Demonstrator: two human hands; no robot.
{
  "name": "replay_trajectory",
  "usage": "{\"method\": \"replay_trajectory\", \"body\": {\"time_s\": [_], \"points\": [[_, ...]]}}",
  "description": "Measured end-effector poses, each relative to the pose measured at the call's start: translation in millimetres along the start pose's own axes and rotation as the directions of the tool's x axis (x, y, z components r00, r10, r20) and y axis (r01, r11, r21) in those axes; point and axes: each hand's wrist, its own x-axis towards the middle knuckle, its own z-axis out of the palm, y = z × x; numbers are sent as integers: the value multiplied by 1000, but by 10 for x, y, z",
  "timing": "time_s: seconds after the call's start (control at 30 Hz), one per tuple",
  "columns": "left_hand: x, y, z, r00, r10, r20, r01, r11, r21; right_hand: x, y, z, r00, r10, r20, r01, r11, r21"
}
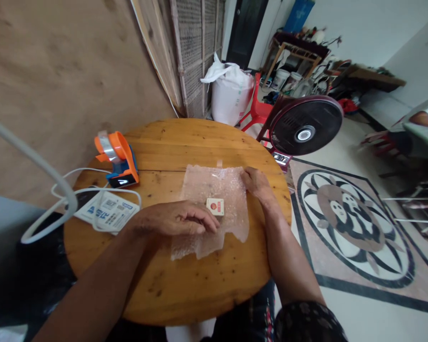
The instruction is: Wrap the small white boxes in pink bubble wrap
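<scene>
A sheet of bubble wrap (231,190) lies spread over the round wooden table. On its middle sits a small cream box (215,207) with red print. My left hand (185,217) lies palm down across the sheet, its fingers loosely bent and apart beside the box's lower left edge; whether they touch it I cannot tell. At the upper right corner of the sheet, my right hand (256,182) has its fingers closed on the edge of the wrap, partly hiding it. A bit of clear tape shows near the sheet's far edge.
An orange and blue tape dispenser (119,159) stands at the table's left, near a white printed package (109,211) and a looping white cable (66,190). Beyond the table (199,294) are a dark round fan (305,126), a white sack (231,92) and a red chair (258,111).
</scene>
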Motion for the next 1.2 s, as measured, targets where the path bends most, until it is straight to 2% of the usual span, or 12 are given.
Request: {"method": "replay_trajectory", "body": {"time_s": [0.17, 0.3, 0.37, 0.5, 0.7, 1.0, 1.2], "points": [[78, 77, 96, 993, 32, 110, -33, 999, 3, 12, 10, 22, 1000, 1, -6, 0, 1000, 20], [223, 119, 277, 975, 75, 210, -82, 996, 23, 17, 8, 26, 1000, 11, -3, -11, 1000, 25], [280, 112, 365, 970, 85, 226, -95, 995, 33, 13, 4, 20, 1000, 8, 0, -8, 999, 36], [318, 73, 454, 982, 29, 189, -47, 995, 92, 4, 8, 13, 1000, 8, 4, -8, 999, 46], [334, 61, 474, 989, -51, 136, 29, 986, 162, 20, 36, 37, 1000, 18, 0, -18, 999, 43], [357, 73, 515, 997, -24, 80, 6, 976, 218, 25, 41, 50, 999, 48, -5, -48, 999, 24], [381, 49, 546, 998, 11, 58, -26, 968, 249, 20, 16, 77, 997, 74, -14, -75, 995, -61]]}}
